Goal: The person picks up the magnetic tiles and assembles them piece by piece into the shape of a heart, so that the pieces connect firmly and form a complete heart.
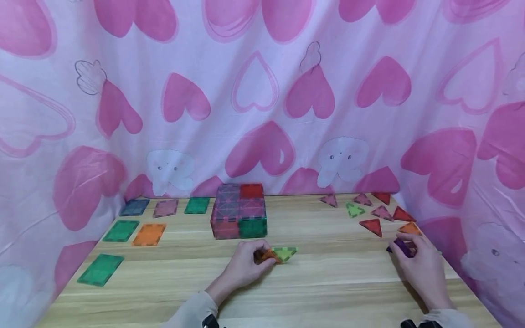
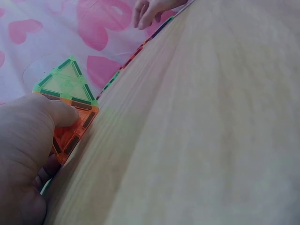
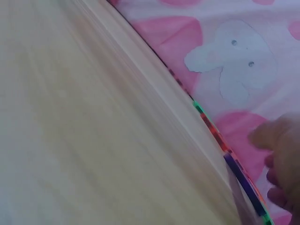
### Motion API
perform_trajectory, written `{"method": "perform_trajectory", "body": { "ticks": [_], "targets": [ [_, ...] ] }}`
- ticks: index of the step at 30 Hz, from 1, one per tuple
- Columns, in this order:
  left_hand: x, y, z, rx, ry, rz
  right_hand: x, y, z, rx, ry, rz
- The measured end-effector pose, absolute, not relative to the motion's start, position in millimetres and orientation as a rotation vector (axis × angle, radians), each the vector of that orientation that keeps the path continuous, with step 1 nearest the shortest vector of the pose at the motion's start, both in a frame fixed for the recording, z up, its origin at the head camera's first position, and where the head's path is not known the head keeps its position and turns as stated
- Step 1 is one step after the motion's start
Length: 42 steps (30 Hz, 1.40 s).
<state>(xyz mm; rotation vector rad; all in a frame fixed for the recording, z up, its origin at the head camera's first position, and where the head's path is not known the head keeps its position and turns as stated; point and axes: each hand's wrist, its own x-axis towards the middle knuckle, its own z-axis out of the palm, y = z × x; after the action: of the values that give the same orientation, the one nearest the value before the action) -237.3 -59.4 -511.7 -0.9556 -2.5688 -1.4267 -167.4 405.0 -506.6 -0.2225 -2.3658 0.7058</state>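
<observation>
My left hand [image 1: 248,260] pinches an orange triangular magnetic tile [image 2: 75,129] with the thumb on its face. A light green triangular tile [image 2: 68,82] joins the orange one along an edge and sticks out past my fingers. At the right side of the table, my right hand [image 1: 422,264] hovers low with loosely bent fingers over a purple tile [image 1: 402,247]. In the right wrist view a gap shows between those fingers and the purple tile, which lies by the table's edge.
A block of joined square tiles [image 1: 239,212] stands at the back middle. Loose square tiles, such as an orange square [image 1: 149,234], lie at the left. Several triangles, including a red triangle [image 1: 372,227], lie back right. A heart-printed curtain [image 1: 262,91] hangs behind the table.
</observation>
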Motion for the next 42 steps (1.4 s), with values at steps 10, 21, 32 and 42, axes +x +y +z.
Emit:
{"method": "perform_trajectory", "body": {
  "ticks": [10, 21, 32, 42],
  "targets": [
    [-237, -60, -513, -0.975, -2.563, -1.441, -169, 404, -513, 0.009, -2.431, 0.563],
    [-238, -61, -514, -0.988, -2.544, -1.444, -168, 388, -508, 0.128, -2.613, 0.643],
    [-240, -60, -515, -0.986, -2.559, -1.447, -168, 357, -511, 0.295, -2.545, 0.995],
    [-241, -60, -515, -1.0, -2.544, -1.431, -176, 301, -514, 0.416, -2.585, 1.4]
  ]
}}
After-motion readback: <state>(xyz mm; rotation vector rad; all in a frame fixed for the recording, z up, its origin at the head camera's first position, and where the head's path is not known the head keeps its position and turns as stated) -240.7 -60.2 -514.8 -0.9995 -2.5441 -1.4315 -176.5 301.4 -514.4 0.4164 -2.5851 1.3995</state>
